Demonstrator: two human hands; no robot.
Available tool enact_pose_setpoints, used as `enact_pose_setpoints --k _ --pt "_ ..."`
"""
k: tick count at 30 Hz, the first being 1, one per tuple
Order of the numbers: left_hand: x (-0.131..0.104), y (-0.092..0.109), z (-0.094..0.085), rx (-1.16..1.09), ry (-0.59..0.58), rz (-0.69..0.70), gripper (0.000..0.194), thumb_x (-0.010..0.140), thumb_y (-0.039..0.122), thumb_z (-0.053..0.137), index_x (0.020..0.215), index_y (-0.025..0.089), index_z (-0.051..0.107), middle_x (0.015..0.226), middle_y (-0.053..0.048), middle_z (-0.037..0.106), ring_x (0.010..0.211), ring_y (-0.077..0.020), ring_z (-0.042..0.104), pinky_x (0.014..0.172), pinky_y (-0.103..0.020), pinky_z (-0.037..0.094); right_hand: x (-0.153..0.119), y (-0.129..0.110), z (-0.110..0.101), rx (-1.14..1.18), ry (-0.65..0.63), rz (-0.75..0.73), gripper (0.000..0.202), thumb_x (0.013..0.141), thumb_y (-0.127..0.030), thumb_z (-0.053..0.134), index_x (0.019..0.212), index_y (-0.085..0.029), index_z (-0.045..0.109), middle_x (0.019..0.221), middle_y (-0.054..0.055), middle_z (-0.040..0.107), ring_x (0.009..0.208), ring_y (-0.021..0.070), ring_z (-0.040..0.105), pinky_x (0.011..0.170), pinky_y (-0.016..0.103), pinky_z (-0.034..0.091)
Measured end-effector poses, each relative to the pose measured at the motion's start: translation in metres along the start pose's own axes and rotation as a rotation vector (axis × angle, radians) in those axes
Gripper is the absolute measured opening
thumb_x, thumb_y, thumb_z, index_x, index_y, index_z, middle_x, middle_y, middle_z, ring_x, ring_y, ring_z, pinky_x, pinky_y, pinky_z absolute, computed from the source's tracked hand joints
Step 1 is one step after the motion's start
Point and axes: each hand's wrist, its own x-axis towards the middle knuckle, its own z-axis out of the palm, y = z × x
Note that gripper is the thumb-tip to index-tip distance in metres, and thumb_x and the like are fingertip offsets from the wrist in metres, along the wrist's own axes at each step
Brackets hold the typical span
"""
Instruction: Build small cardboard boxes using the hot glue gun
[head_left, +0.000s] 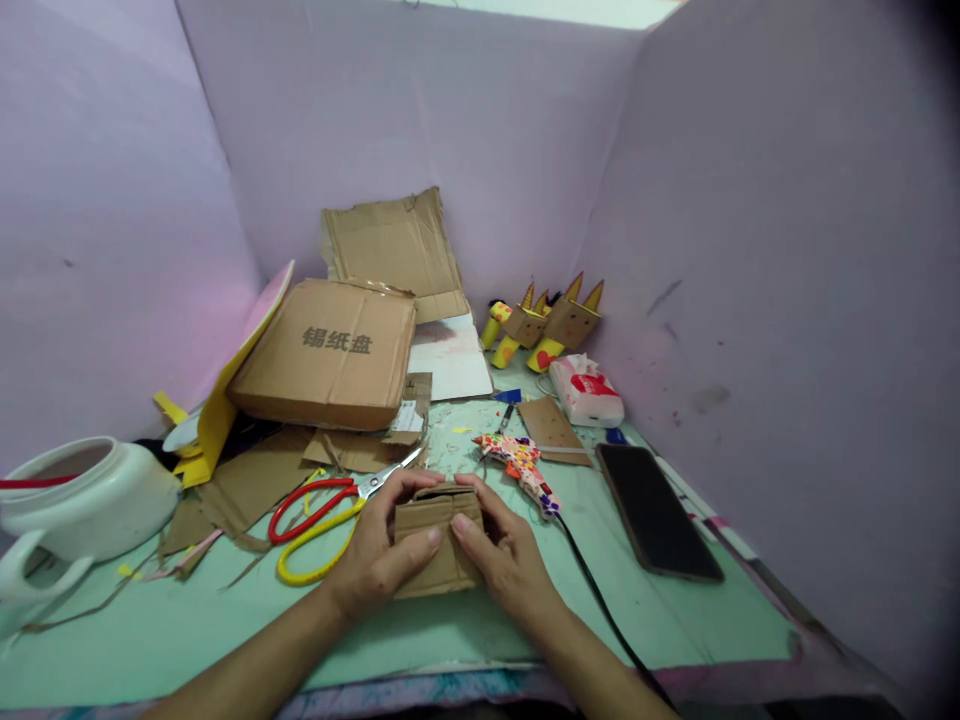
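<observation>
A small brown cardboard box is held just above the near part of the green tabletop. My left hand grips its left side, thumb on the front face and fingers behind. From the right, my right hand closes on it the same way, with the thumb near the top front edge. A narrow dark gap shows along the box's top. Scissors with one red and one yellow handle lie beside my left hand. Behind my right hand rests a glue gun covered in a floral pattern, its black cord running toward me.
A white pot stands at the left. Behind are a large cardboard box, cardboard scraps and a cardboard sheet. At the right lie a phone, a tissue pack and horned cardboard figures. Purple walls enclose the table.
</observation>
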Motion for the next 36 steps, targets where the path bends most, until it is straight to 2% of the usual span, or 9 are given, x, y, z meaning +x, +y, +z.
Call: enact_pose_setpoints --k 6,14,25,27,30,32,36 --pt "0.0 -0.006 -0.001 0.016 0.01 0.028 0.035 0.076 0.035 0.064 0.104 0.019 0.053 0.117 -0.01 0.059 0.109 -0.0279 0.057 0.093 -0.038 0.044 0.0 0.002 0.0 0.008 0.002 -0.002 0.033 0.088 -0.032 0.052 0.118 -0.023 0.061 0.102 0.002 0.071 0.093 0.0194 0.066 0.083 0.028 0.053" --pt "0.0 -0.008 -0.001 -0.003 0.02 0.039 0.031 0.076 0.032 0.065 0.103 0.02 0.055 0.117 -0.009 0.06 0.11 -0.0271 0.057 0.093 -0.037 0.045 -0.001 -0.003 0.001 -0.062 0.011 0.004 0.036 0.091 -0.031 0.048 0.124 -0.024 0.059 0.111 0.001 0.069 0.104 0.019 0.064 0.092 0.029 0.049" --pt "0.001 -0.011 0.0 -0.019 0.025 0.097 0.026 0.078 0.028 0.063 0.102 0.021 0.056 0.116 -0.008 0.062 0.109 -0.0254 0.058 0.092 -0.036 0.046 -0.002 -0.001 0.003 -0.134 0.027 0.009 0.035 0.092 -0.032 0.045 0.124 -0.024 0.058 0.118 0.002 0.067 0.105 0.0175 0.063 0.091 0.026 0.048" --pt "0.001 -0.011 0.0 -0.025 0.009 0.096 0.026 0.079 0.028 0.062 0.103 0.021 0.055 0.117 -0.009 0.061 0.11 -0.0262 0.058 0.093 -0.038 0.045 -0.002 0.003 0.002 -0.18 0.054 0.007 0.035 0.091 -0.034 0.046 0.123 -0.023 0.059 0.123 0.004 0.064 0.112 0.0196 0.06 0.096 0.03 0.045" --pt "0.002 -0.01 -0.001 -0.016 -0.005 0.094 0.026 0.079 0.028 0.063 0.103 0.02 0.055 0.117 -0.009 0.061 0.111 -0.0267 0.057 0.094 -0.038 0.044 -0.003 0.007 0.002 -0.276 0.155 -0.037 0.033 0.088 -0.034 0.051 0.115 -0.022 0.064 0.138 0.007 0.053 0.127 0.024 0.047 0.106 0.035 0.036" --pt "0.002 -0.01 -0.001 -0.008 -0.004 0.085 0.026 0.079 0.029 0.063 0.102 0.02 0.056 0.117 -0.009 0.061 0.112 -0.0262 0.056 0.095 -0.037 0.043 -0.002 0.008 0.002 -0.282 0.166 -0.063 0.032 0.087 -0.033 0.051 0.114 -0.021 0.064 0.136 0.008 0.054 0.127 0.0234 0.047 0.107 0.035 0.036" --pt "0.003 -0.007 -0.001 0.002 0.012 0.035 0.027 0.077 0.031 0.063 0.101 0.02 0.056 0.115 -0.008 0.063 0.108 -0.0253 0.058 0.092 -0.036 0.044 0.0 0.006 0.002 -0.217 0.127 -0.05 0.034 0.088 -0.033 0.048 0.116 -0.019 0.061 0.12 0.007 0.065 0.113 0.0204 0.058 0.098 0.03 0.043"
